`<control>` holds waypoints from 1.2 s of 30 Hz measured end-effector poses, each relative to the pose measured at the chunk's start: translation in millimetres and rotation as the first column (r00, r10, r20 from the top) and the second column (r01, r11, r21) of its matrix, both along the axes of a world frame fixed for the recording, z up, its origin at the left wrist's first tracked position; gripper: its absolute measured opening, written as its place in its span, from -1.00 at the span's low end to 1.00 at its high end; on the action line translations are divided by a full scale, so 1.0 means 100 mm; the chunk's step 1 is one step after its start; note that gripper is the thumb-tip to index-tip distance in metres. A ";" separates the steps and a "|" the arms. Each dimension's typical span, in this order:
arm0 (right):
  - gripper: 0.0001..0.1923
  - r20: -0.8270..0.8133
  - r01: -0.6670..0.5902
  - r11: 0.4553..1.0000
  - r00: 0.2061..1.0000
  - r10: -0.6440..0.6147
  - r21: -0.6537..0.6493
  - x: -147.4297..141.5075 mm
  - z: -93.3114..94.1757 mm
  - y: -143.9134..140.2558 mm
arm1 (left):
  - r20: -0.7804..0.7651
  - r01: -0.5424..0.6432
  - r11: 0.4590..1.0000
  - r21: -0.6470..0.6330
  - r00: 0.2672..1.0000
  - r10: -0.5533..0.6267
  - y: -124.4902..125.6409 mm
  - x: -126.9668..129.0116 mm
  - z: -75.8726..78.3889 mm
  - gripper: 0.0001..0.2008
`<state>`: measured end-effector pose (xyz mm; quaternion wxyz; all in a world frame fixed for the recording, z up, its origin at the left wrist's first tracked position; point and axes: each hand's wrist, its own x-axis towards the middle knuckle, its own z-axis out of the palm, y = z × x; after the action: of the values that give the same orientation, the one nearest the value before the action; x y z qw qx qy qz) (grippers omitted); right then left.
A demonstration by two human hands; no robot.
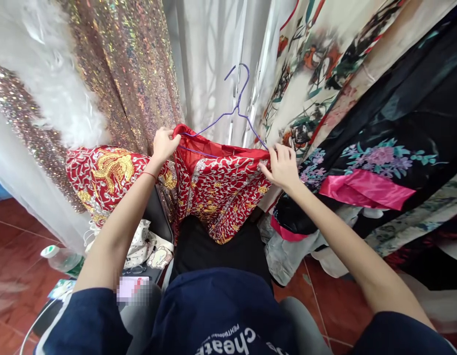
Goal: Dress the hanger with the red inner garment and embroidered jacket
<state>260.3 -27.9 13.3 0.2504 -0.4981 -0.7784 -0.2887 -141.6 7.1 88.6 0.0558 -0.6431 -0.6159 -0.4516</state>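
Observation:
A red embroidered garment (221, 192) with gold and silver patterns hangs down in front of me, its lower part over my lap. My left hand (166, 146) pinches its upper edge at the left. At the right, my right hand (283, 167) grips the edge too, thumb in front and fingers over the top. A purple wire hanger (236, 109) sits partly inside the neck opening, its hook upright and free. The hanger's two ends reach close to my hands; whether my fingers also hold them is hidden. One sleeve (110, 172) with a gold dragon spreads out to the left.
Sequined cloth (132, 64) and white fluffy trim (65, 79) hang at the left. A floral garment (305, 64) and black embroidered garments (391, 133) hang at the right. Low left are a bottle (63, 259), a white printed bag (141, 244) and glasses (135, 269). Red tiles (335, 301) cover the floor.

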 end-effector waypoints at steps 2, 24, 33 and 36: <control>-0.28 0.003 0.018 1.000 1.000 -0.018 0.021 -0.11 -0.04 -0.05 | 0.075 0.058 0.997 -0.060 0.996 -0.053 0.00 -0.01 -0.03 -0.73; -0.35 0.311 -0.072 0.790 0.894 0.321 -0.609 -0.90 0.12 -0.63 | 0.023 -0.012 0.996 -0.093 1.000 0.014 -0.19 0.11 -0.16 -0.76; -0.39 -0.083 0.309 0.947 0.945 -0.315 -0.086 -0.13 0.45 -0.12 | 0.127 -0.129 0.991 -0.044 0.983 0.134 -0.07 0.13 -0.18 -0.62; -0.43 -0.110 0.402 0.866 0.887 -0.449 -0.297 0.19 0.46 0.15 | 0.072 -0.037 0.999 -0.035 0.997 0.039 -0.07 0.06 -0.16 -0.67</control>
<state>279.2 -12.8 58.8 0.1785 -0.7103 -0.6554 -0.1848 -135.3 0.1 72.6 0.0312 -0.6153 -0.6373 -0.4630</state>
